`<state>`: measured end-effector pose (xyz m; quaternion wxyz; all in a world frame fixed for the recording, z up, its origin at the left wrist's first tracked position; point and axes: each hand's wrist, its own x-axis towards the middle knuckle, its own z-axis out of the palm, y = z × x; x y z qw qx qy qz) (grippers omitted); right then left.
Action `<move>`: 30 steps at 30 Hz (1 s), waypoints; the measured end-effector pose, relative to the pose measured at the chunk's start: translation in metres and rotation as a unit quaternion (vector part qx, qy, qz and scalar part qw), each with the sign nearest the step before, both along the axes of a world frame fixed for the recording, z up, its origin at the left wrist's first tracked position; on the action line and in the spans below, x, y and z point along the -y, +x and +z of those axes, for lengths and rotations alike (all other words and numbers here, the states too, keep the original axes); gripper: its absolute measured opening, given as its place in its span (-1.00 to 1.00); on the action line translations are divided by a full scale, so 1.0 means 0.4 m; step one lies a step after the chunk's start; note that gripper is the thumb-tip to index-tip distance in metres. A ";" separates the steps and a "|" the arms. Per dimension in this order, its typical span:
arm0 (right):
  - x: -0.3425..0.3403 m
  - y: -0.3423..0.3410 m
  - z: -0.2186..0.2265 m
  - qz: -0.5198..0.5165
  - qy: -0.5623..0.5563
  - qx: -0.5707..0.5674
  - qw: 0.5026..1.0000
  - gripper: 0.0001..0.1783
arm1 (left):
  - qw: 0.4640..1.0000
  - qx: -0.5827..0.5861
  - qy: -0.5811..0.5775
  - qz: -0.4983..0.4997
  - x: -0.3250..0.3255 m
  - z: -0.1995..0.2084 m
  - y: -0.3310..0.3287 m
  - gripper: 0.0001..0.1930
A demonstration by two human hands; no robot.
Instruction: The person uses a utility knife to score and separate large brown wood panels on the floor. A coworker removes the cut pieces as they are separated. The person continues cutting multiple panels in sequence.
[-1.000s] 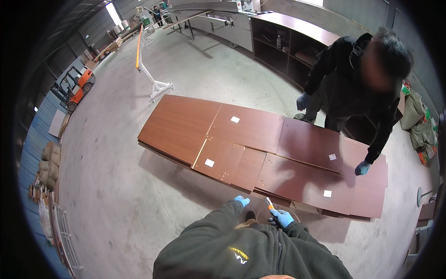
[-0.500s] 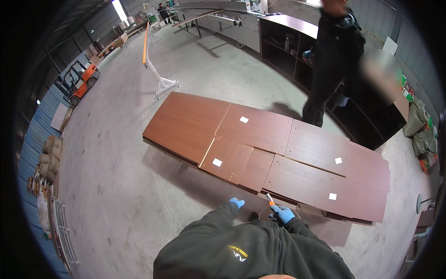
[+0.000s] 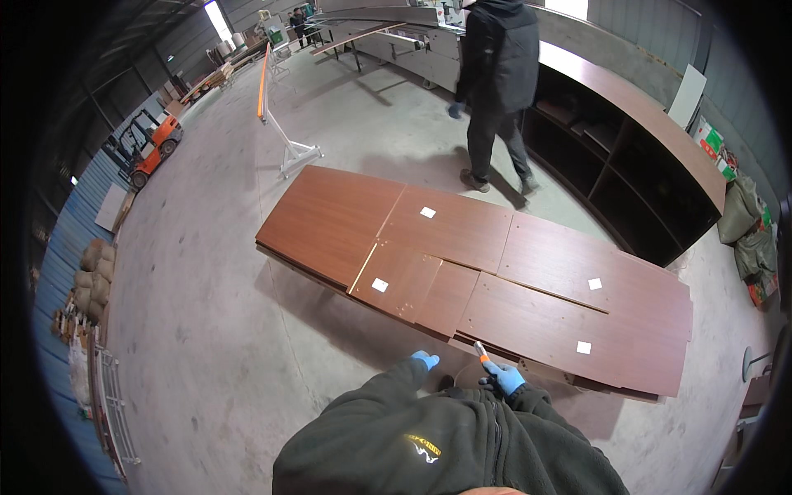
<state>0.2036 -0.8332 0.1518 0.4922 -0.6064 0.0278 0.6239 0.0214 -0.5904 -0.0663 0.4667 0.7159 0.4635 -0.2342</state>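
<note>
My right hand (image 3: 505, 379), in a blue glove, is closed around a small hand tool (image 3: 481, 351) with a silver front end and an orange band. The tool points up at the near edge of a stack of reddish-brown wood panels (image 3: 330, 223). My left hand (image 3: 426, 360), also blue-gloved, is held low in front of the stack, its fingers curled and nothing visible in them. A gap separates it from the panels. Several panels lie flat side by side and overlapping, with small drilled holes and white labels (image 3: 379, 285) on top.
A co-worker (image 3: 499, 74) in dark clothes walks beyond the panels. Behind stands a long dark open-fronted cabinet (image 3: 615, 140). A white stand with an orange bar (image 3: 262, 82) is at the far left, an orange forklift (image 3: 153, 148) further left. Sacks (image 3: 737, 214) lie at the right wall.
The co-worker has walked from right to left behind the panels, uncovering more of the cabinet. My hands have barely moved, and the tool stays in my right hand.
</note>
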 end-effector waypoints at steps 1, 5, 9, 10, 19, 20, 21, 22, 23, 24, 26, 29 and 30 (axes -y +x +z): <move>0.008 0.006 0.009 -0.003 -0.002 -0.008 1.000 -0.46 | 1.000 0.001 -0.014 0.004 0.011 -0.002 0.011 -0.42; 0.031 0.029 0.034 0.023 -0.003 0.013 1.000 -0.47 | 0.998 0.037 0.027 0.036 0.060 -0.035 0.030 -0.45; 0.048 0.052 0.028 0.005 0.014 0.034 0.999 -0.51 | 0.986 0.049 0.120 -0.103 0.076 -0.065 0.049 -0.55; 0.052 0.059 0.026 -0.010 0.014 0.022 1.000 -0.53 | 0.994 0.076 0.072 0.002 0.089 -0.063 0.042 -0.59; 0.077 0.105 0.021 0.042 -0.006 -0.014 0.999 -0.44 | 0.990 0.024 0.020 0.136 0.154 0.035 0.040 -0.53; 0.081 0.102 0.015 0.031 -0.003 -0.011 0.999 -0.55 | 0.989 0.028 0.022 0.141 0.159 0.030 0.041 -0.53; 0.084 0.103 0.008 0.031 -0.022 -0.003 0.999 -0.56 | 0.988 0.008 0.011 0.151 0.166 0.023 0.042 -0.54; 0.085 0.104 -0.001 0.033 -0.013 -0.007 0.999 -0.57 | 0.989 0.004 0.005 0.146 0.169 0.014 0.042 -0.55; 0.084 0.107 -0.009 0.037 0.015 -0.020 0.999 -0.57 | 0.997 -0.002 0.041 0.061 0.174 0.006 0.042 -0.56; 0.082 0.111 -0.016 0.061 0.011 0.050 0.997 -0.57 | 0.996 0.004 0.089 -0.002 0.175 0.001 0.044 -0.58; 0.084 0.118 -0.024 0.053 0.016 -0.017 0.998 -0.58 | 0.993 0.032 0.067 0.096 0.185 -0.001 0.039 -0.57; 0.086 0.129 -0.024 0.090 -0.029 0.016 0.995 -0.54 | 0.988 0.029 -0.009 0.152 0.191 0.009 0.033 -0.48; 0.088 0.132 -0.023 0.093 -0.021 0.023 0.995 -0.53 | 0.990 0.031 0.027 0.137 0.191 0.012 0.035 -0.48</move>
